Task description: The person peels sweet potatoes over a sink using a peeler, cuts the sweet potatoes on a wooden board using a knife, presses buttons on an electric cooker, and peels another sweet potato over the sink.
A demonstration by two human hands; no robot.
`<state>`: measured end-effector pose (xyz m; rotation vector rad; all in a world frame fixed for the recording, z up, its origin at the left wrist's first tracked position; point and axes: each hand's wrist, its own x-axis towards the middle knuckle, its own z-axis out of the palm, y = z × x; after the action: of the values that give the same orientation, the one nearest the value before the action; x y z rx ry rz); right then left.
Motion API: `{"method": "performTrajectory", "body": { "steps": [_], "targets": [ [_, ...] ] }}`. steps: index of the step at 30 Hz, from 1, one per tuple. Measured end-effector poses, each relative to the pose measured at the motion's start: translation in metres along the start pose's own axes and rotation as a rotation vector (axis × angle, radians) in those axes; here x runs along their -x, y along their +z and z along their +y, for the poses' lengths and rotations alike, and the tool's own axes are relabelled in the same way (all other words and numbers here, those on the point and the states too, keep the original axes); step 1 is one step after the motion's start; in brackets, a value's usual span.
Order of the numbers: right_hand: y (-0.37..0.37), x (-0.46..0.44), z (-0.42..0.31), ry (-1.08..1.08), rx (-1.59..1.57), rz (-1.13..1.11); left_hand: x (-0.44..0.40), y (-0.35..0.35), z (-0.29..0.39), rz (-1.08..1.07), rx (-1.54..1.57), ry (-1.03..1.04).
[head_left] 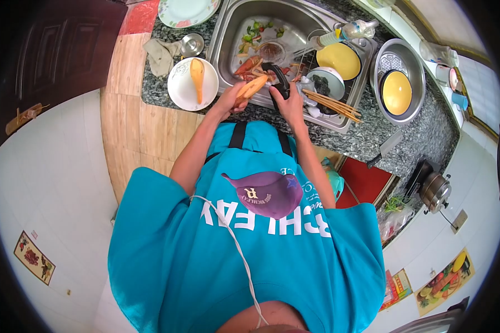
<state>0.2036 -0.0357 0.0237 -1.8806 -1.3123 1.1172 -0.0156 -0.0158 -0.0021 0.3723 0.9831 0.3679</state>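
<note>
My left hand (228, 101) is closed around a carrot (254, 87), its bare orange side tilted up toward the sink. Just to the right, my right hand (289, 104) grips a black peeler (281, 78), close to the carrot's far end. Whether the blade touches the carrot cannot be made out. Beyond both hands is the steel sink (226, 41), where orange peelings (252, 67) and green and red scraps (254, 33) lie. A second, peeled carrot (197, 81) rests in a white bowl (175, 93) left of my left hand.
On the drainboard are a yellow bowl (339, 60), wooden chopsticks (334, 106) and a plastic bottle (356, 30). A metal basin (418, 102) and a knife (390, 144) lie farther right. Left of the sink sit a cloth (160, 57), a metal cup (192, 43) and a plate (186, 10).
</note>
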Motion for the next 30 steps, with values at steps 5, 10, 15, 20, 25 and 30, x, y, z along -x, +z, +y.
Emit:
{"method": "performTrajectory", "body": {
  "steps": [5,10,15,20,25,30],
  "targets": [
    [-0.004,-0.002,0.001,0.041,0.032,0.018,0.003,0.008,0.004,0.075,0.030,0.062],
    [0.003,0.007,-0.030,-0.052,-0.063,-0.043,-0.004,0.012,0.003,0.105,0.099,-0.017],
    [0.005,0.010,-0.020,-0.155,0.010,-0.207,-0.005,0.010,0.001,0.104,-0.024,0.038],
    [-0.004,-0.004,0.018,-0.046,0.144,0.037,0.008,0.020,0.007,0.150,-0.139,0.049],
    [-0.003,0.004,-0.010,-0.021,0.122,0.049,-0.004,0.019,0.006,0.157,0.184,0.029],
    [-0.001,0.016,-0.030,-0.093,0.029,-0.129,-0.005,0.013,0.004,0.116,0.166,0.014]
  ]
}}
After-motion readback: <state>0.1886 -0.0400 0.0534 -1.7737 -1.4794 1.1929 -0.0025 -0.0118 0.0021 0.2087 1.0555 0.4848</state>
